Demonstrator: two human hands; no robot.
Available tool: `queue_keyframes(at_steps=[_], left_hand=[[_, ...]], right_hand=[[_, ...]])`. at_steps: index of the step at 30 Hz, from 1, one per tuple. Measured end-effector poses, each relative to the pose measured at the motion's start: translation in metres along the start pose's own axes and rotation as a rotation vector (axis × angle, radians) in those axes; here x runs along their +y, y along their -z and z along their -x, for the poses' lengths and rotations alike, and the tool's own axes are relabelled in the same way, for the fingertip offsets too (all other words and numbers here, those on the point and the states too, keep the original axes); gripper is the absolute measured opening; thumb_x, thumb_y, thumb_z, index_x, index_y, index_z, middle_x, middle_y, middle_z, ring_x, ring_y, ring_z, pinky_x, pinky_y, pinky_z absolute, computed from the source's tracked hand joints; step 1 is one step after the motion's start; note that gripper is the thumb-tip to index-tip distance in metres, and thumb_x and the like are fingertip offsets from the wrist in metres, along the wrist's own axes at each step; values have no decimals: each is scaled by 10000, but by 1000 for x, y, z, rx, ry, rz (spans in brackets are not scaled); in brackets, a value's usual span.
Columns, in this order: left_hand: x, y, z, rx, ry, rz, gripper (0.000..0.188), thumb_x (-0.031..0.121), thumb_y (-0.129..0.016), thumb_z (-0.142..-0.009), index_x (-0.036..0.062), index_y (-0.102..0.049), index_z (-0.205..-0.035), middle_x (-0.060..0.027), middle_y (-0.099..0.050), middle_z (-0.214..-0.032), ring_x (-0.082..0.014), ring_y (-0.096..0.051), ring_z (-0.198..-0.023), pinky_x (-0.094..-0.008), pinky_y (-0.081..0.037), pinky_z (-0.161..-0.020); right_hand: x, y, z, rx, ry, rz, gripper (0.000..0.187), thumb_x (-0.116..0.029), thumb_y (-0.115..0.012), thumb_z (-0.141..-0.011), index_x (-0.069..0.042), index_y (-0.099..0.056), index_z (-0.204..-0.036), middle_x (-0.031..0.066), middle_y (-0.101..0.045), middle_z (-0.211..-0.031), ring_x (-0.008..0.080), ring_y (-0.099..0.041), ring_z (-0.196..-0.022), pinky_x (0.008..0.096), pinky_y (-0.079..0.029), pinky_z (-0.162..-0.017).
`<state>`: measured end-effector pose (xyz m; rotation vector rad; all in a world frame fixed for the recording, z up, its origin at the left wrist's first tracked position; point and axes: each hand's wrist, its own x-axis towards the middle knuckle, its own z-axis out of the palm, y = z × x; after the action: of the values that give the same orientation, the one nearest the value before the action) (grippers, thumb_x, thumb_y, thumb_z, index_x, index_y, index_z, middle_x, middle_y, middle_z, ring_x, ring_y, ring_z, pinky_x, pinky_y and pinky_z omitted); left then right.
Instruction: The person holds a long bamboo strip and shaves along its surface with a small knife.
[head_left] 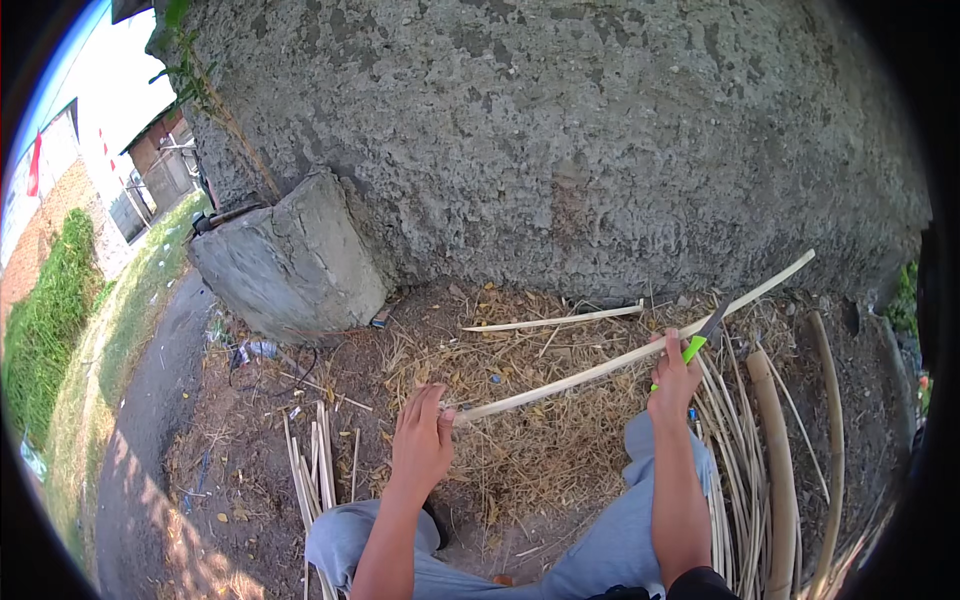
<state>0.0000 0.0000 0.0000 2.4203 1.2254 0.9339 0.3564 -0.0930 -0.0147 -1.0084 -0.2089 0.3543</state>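
Note:
A long pale bamboo strip (570,381) slants across in front of me, rising to the right and slightly bowed. My left hand (420,440) is closed round its lower left end. Farther right, my right hand (676,382) is closed on a knife (694,347) with a bright green handle. The dark blade points up and right, close against the strip. The strip runs past the fingers of my right hand, its thin end sticking out beyond the blade. Whether those fingers also pinch the strip, I cannot tell.
Cut strips (320,460) lie left of my knees, and a longer bundle (735,450) on the right beside thick bamboo poles (770,460). One loose strip (560,321) lies near the rough wall (560,130). A concrete block (300,262) stands at left. Shavings cover the ground (510,455).

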Motion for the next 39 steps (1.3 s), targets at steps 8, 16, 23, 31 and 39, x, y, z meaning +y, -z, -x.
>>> queue_keyframes(at_steps=[8, 16, 23, 31, 39], left_hand=[[15, 10, -2, -32, -189, -36, 481, 242, -760, -876, 49, -584, -1280, -172, -633, -1272, -407, -572, -1203, -481, -457, -1009], [21, 4, 0, -117, -26, 190, 347, 217, -775, -857, 20, -682, -1127, -145, -706, -1057, -347, -678, -903, -439, -540, -800], [15, 2, 0, -283, 164, 387, 298, 110, -751, -894, 6, -695, -1168, -142, -724, -1008, -232, -718, -896, -347, -565, -805], [19, -2, -1, -192, 211, 499, 182, 109, -749, -890, 5, -735, -1039, -133, -710, -872, -215, -692, -773, -343, -553, -723], [25, -3, -2, -296, 293, 428, 117, 69, -728, -888, -2, -721, -981, -131, -713, -849, -198, -691, -742, -346, -536, -675]], right_hand=[[-6, 5, -9, 70, -55, -50, 228, -266, -709, -961, -44, -659, -972, 37, -687, -807, 6, -332, -436, 216, -274, -399], [1, 12, -18, 39, -24, -73, 199, -242, -675, -985, -46, -661, -1016, 45, -685, -836, 5, -332, -457, 210, -285, -401], [1, 15, -16, 0, -26, -144, 221, -215, -607, -1026, -17, -638, -1117, 69, -686, -928, 7, -343, -485, 204, -306, -415], [-1, 14, -17, -7, -38, -173, 214, -210, -606, -1026, -24, -637, -1126, 70, -687, -930, 7, -344, -492, 202, -307, -418], [-4, 10, -18, 59, -59, -102, 221, -249, -675, -988, -33, -642, -1018, 67, -683, -860, 4, -327, -461, 203, -292, -406]])
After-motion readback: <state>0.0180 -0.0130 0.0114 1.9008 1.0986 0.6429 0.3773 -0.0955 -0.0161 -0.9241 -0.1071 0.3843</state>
